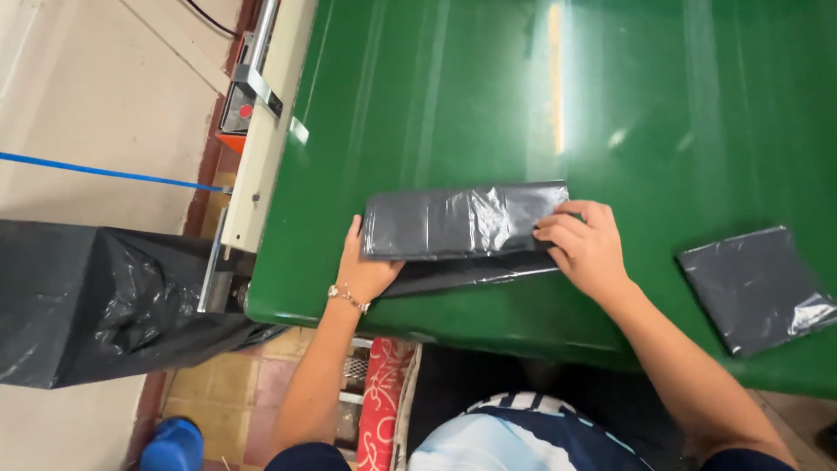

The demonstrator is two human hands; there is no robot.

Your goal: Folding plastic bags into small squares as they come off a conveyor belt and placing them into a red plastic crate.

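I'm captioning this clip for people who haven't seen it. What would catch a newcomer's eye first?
The glossy green table fills most of the view. At its near edge, the left hand and right hand press on the two ends of a folded dark grey plastic bag. A second folded bag lies to the right, and a large black bag hangs off the left.

The folded grey bag (462, 222) is hiding the left hand's (364, 266) fingertips inside that grip. Right of the right hand (586, 246), the picture's edge is cutting off another folded bag (757, 288).
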